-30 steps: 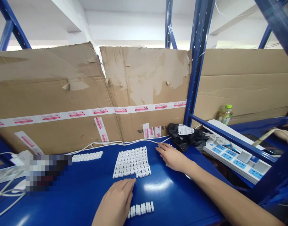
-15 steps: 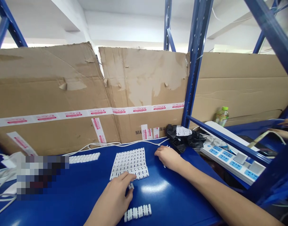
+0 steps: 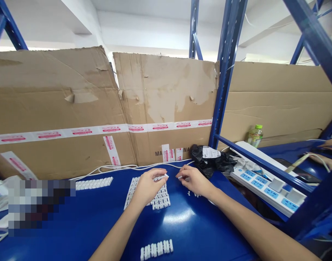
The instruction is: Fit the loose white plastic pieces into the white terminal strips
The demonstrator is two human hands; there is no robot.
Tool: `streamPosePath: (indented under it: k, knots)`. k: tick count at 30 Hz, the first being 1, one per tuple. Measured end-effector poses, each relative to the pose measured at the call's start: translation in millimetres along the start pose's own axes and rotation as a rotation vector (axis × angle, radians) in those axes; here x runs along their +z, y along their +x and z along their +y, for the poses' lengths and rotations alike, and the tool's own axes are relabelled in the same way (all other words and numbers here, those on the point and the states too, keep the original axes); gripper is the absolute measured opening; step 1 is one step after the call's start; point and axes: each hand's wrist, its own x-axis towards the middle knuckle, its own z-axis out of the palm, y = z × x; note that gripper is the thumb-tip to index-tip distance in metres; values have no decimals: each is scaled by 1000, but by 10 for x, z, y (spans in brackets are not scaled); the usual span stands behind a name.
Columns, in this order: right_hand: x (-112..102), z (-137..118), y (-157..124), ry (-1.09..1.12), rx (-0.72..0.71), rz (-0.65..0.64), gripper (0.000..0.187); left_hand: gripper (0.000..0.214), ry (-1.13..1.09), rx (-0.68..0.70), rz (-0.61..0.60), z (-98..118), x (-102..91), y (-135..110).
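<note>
My left hand [image 3: 148,187] hangs over a flat block of white plastic terminal connectors [image 3: 162,200] and hides its upper part. Its fingertips pinch a small white connector piece [image 3: 166,175]. My right hand [image 3: 194,181] rests near the far table edge, a short gap from my left fingertips. Its fingers hold another small white piece [image 3: 180,177]. Some loose white bits [image 3: 193,194] lie under my right hand. A short white connector strip [image 3: 156,249] lies near my body, and a longer one [image 3: 94,183] lies to the left of the block.
The blue metal table [image 3: 106,217] carries white cables [image 3: 114,167] along its back, against cardboard sheets [image 3: 166,94]. A black plastic bag [image 3: 209,161], a blue-and-white power strip [image 3: 266,185] and a drink bottle [image 3: 255,136] stand right. A co-worker's hand [image 3: 331,143] shows far right.
My left hand has moved from the block's near edge up over it, close to my right hand. My right hand now holds a small piece. The view has tilted slightly.
</note>
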Motion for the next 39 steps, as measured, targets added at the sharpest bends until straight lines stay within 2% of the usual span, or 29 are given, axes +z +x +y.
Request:
streamPosePath:
  k: [2, 5, 8, 10, 16, 19, 28, 35, 39]
  knots:
    - [13, -12, 5, 105, 45, 19, 21, 21, -134, -59, -31, -92, 20, -8]
    - [62, -43, 12, 305, 192, 51, 11, 38, -333, -156, -42, -188, 34, -89]
    - [116, -83, 11, 477, 322, 47, 17, 49, -411, -202, -31, -211, 26, -174]
    - [134, -116, 6, 547, 349, 28, 21, 50, -387, -208, -30, -200, 14, -212]
    - [139, -203, -11, 664, 346, 25, 31, 56, -382, -244, -73, -187, 43, -275]
    - [154, -212, -21, 721, 341, 19, 32, 51, -378, -226, -99, -180, 84, -298]
    - [194, -239, -43, 712, 282, 34, 26, 32, -231, -134, -88, -90, 107, -337]
    - [171, -249, -32, 698, 221, 51, 22, 31, -207, -118, -77, -126, 119, -339]
    - [172, -262, -38, 717, 261, 30, 26, 31, -180, -99, -94, -122, 118, -351]
